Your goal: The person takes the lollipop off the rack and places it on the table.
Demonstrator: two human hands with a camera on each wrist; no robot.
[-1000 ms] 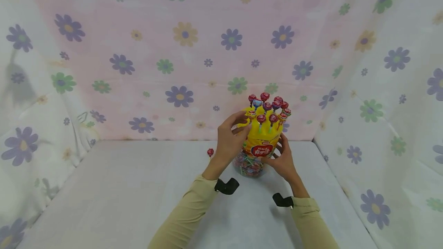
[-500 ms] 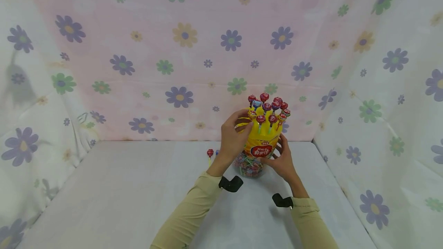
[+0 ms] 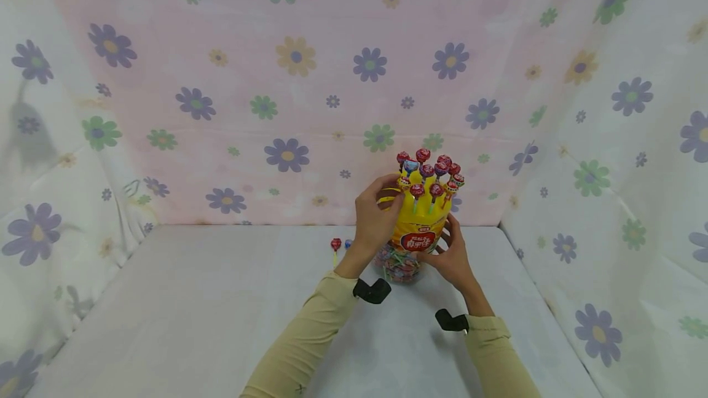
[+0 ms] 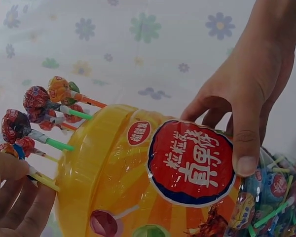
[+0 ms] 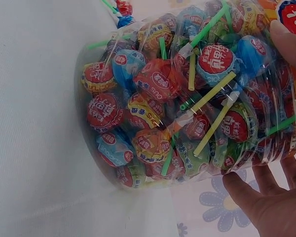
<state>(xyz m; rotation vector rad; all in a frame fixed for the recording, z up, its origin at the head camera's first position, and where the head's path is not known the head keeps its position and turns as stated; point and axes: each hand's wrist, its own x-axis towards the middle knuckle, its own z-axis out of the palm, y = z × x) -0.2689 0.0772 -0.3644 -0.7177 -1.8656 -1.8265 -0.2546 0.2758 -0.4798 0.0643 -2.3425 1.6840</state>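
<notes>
Lollipop (image 3: 404, 182) in left grip (image 3: 377, 216), candy jar (image 3: 418, 230) in right grip (image 3: 452, 256)

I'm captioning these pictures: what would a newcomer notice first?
Probably the lollipops standing on the yellow lid, right of centre in the head view. Next comes the jar beneath, packed with candy: the right hand grips its side while the left hand pinches a lollipop stick at the lid.
</notes>
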